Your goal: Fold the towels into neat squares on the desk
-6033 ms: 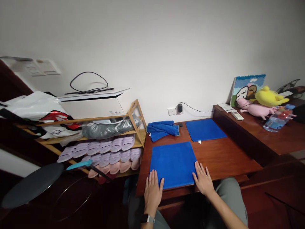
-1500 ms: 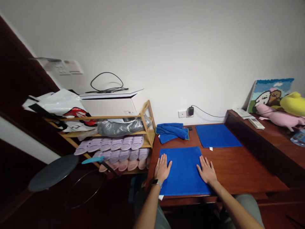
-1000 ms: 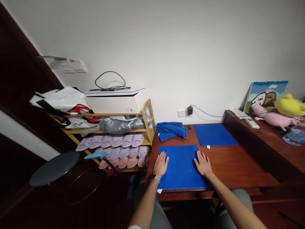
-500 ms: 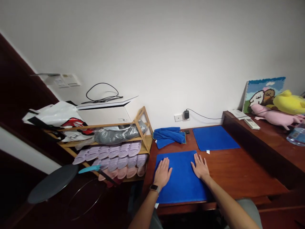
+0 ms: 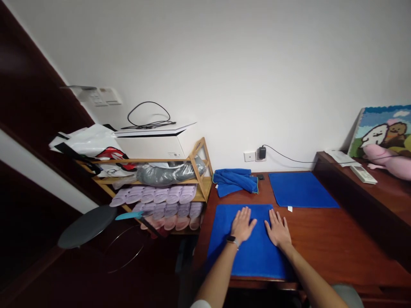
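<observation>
A blue cloth (image 5: 247, 252) lies flat near the front edge of the wooden desk. My left hand (image 5: 243, 226) rests palm down on its upper middle, fingers stretched out. Along the cloth's right edge lies my right hand (image 5: 278, 231), also flat, with the fingers a little spread. Behind it to the right, a second blue cloth (image 5: 302, 189) is spread smooth, a small white tag at its front edge. Several crumpled blue cloths (image 5: 236, 181) sit in a loose pile at the back left of the desk.
Left of the desk (image 5: 334, 244) stands a wooden rack (image 5: 203, 182) with rows of slippers (image 5: 160, 194) and a white box (image 5: 154, 145) on top. A round stool (image 5: 88, 226) stands farther left. On the raised right ledge are a remote (image 5: 362, 174) and a pink plush toy (image 5: 391, 162).
My left hand has slid right across the cloth, from its left edge to its upper middle. My right hand stays at the right edge. The view has turned slightly left.
</observation>
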`<state>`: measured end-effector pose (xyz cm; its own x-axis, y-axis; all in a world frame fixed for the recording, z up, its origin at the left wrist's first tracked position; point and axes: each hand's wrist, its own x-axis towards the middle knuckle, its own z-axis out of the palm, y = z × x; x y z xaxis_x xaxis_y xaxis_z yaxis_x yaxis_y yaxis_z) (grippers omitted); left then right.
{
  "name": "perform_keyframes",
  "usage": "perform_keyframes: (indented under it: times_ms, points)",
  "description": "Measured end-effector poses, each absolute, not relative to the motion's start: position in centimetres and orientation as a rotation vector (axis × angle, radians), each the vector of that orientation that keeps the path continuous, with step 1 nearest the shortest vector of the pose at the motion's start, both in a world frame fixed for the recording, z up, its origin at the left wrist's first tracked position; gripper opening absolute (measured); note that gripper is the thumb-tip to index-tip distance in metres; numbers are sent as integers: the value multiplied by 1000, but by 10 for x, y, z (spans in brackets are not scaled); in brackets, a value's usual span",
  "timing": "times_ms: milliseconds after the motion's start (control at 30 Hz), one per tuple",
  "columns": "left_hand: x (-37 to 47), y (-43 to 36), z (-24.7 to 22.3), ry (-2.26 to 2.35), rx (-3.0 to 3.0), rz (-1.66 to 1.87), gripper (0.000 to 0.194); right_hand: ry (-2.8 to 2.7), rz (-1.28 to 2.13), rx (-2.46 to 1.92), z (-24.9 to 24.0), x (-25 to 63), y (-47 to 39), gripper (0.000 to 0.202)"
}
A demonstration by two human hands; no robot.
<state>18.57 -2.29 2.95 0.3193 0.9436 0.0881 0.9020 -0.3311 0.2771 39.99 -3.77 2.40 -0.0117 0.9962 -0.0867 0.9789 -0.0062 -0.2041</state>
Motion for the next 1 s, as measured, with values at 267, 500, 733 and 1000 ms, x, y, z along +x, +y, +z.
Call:
perform_keyframes:
  times_ms: [267,500,733,1000]
  points:
    - [60,-15,23,2100,2254,320,73,-2143,337,-2188,20,401,-35,74]
    - [67,-13,12,2104,2299,400,73,-2115,330,-2180,31,395,-6,73]
    - [57,-12,7,2105,2347,423,72,-2103,290,-2173,20,394,5,72]
    - [188,6,41,1641,2492,513,70,-2112,262,-2161,15,396,3,71]
